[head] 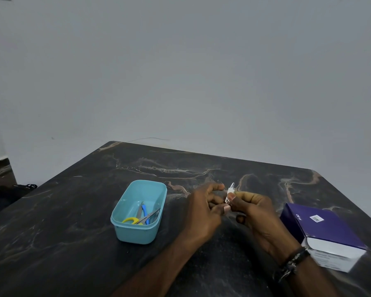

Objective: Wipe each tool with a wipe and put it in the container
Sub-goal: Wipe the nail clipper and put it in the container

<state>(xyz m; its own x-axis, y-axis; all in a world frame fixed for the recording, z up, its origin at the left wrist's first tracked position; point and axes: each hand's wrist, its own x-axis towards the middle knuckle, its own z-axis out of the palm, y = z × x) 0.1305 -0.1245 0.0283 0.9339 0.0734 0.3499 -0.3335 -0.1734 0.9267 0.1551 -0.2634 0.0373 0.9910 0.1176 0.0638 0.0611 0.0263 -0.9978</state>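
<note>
A small shiny metal tool (231,186), like a nail clipper, is held above the dark marble table (73,211). My left hand (204,213) pinches its lower end. My right hand (253,209) pinches a small white wipe (230,191) against the tool's middle. To the left stands the light blue container (124,230), holding yellow-handled scissors (135,220), a blue-handled tool (145,211) and one more metal tool. Much of the clipper is hidden by my fingers.
A purple and white box (326,232) lies at the right, close to my right wrist, which wears a dark bracelet (291,262). The table's far edge meets a plain grey wall. A dark object (7,194) lies on the floor at the left.
</note>
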